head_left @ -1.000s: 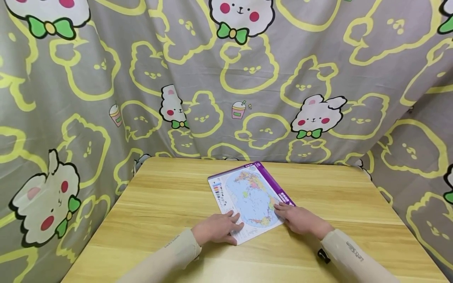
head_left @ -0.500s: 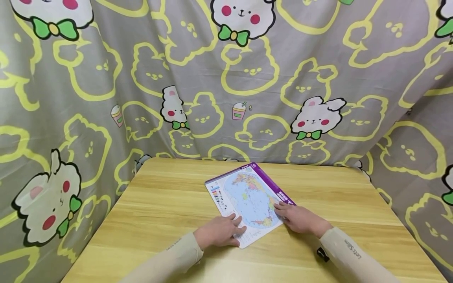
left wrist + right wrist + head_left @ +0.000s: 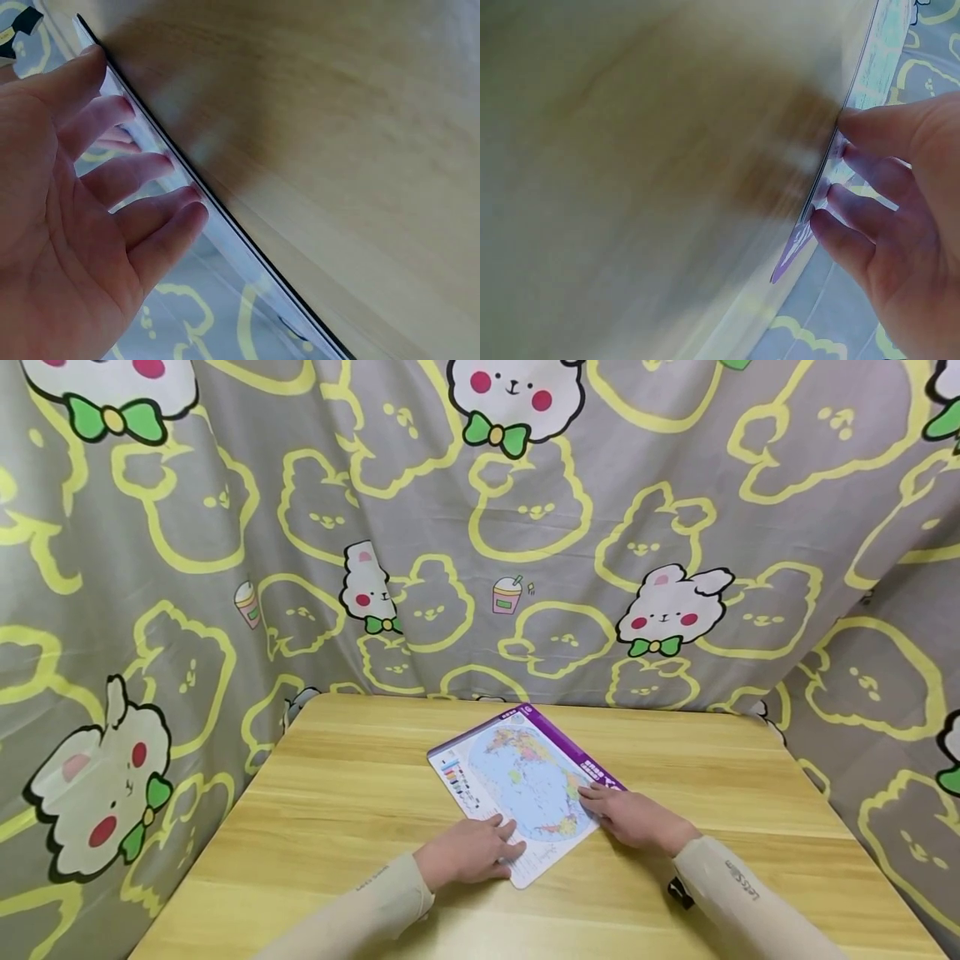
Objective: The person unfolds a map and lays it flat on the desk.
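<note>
Left hand [image 3: 468,853] lies flat on the near left corner of the map sheet [image 3: 525,777], fingers straight and slightly spread, pressing down, nothing pinched. Left wrist view confirms it: fingers [image 3: 150,169] extended on the glossy surface along the sheet's edge [image 3: 225,217].

Sheet lies flat on the wooden table [image 3: 337,810], roughly centre and a bit toward the near side, skewed so the purple border runs along the far and right edges.

Right hand [image 3: 633,818] rests on the near right edge, on the purple strip, fingers straight and close together, also pressing, not gripping. Right wrist view is blurred, but the fingertips [image 3: 855,124] sit on the sheet edge [image 3: 817,195].

Step in hand, as I read it: turning or squaring the sheet by sliding it under both palms. To do it well:
- keep pressure even on both hands, or the slick sheet will pivot under one
- push through flat pads, don't curl fingers under the edge
- slide, don't lift, as a raised corner would bend the sheet
- keep it away from the near table edge

Counts: 1 map sheet, 1 table, 2 hands, 2 beige sleeves [image 3: 360,914]. Cartoon bunny curtain [image 3: 480,527] hangs behind and on both sides.
</note>
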Available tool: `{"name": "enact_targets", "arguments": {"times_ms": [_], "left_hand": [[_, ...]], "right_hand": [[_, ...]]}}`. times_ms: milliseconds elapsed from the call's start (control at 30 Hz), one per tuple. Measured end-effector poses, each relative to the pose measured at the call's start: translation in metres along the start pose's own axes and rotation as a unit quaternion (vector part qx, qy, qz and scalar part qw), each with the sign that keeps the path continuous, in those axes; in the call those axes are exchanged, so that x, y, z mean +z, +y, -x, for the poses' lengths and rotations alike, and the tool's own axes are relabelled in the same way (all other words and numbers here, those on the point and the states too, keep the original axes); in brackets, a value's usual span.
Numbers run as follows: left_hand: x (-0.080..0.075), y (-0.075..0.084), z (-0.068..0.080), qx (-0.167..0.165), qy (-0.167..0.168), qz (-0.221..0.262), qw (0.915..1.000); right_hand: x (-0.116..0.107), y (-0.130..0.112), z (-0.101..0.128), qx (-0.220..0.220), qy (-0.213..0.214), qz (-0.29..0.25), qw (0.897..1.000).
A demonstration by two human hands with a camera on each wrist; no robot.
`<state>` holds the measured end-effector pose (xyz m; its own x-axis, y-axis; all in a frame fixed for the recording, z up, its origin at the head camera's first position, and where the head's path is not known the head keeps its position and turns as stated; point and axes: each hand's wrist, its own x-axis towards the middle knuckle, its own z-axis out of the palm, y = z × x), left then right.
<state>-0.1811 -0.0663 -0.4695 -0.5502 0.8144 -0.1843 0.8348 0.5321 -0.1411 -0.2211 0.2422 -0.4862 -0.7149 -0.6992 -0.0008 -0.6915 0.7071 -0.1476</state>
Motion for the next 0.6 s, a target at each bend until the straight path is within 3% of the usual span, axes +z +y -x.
{"name": "enact_targets", "arguments": {"times_ms": [267, 600], "left_hand": [[-0.0046, 0.0016, -0.0026, 0.005, 0.006, 0.012, 0.9999], [-0.0018, 0.0027, -0.0079, 0.008, 0.011, 0.006, 0.9999]], "right_hand": [[0.0, 0.0059, -0.004, 0.015, 0.001, -0.023, 1.0], [-0.003, 0.0081, -0.0086, 0.005, 0.004, -0.01, 1.0]]}}
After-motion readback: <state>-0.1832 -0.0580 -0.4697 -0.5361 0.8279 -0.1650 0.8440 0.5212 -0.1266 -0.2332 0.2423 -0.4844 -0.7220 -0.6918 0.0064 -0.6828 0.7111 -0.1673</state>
